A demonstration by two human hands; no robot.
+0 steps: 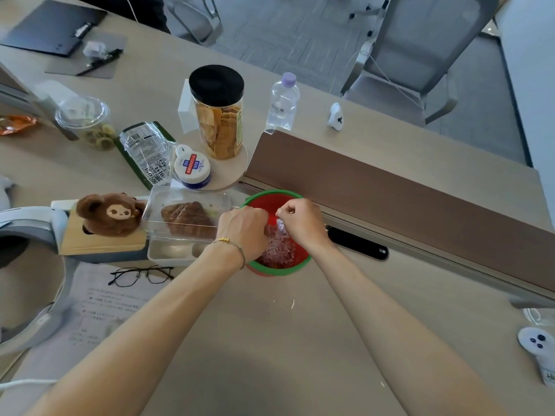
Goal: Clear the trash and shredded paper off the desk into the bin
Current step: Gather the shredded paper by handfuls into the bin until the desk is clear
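Note:
A small red bin with a green rim (271,195) stands on the desk against the brown divider. Shredded paper (277,250) fills its bottom. Both my hands hover over the bin's mouth. My left hand (243,232) covers the left rim with its fingers curled down; what they hold is hidden. My right hand (303,222) pinches a few pale paper strips over the pile. A couple of loose paper shreds (292,303) lie on the desk in front of the bin.
Left of the bin stand a clear food box (186,217), a plush bear (109,213), glasses (141,274) on a printed sheet, a crumpled wrapper (147,151), a snack jar (219,115) and a water bottle (283,100). A controller (537,343) sits at the right edge.

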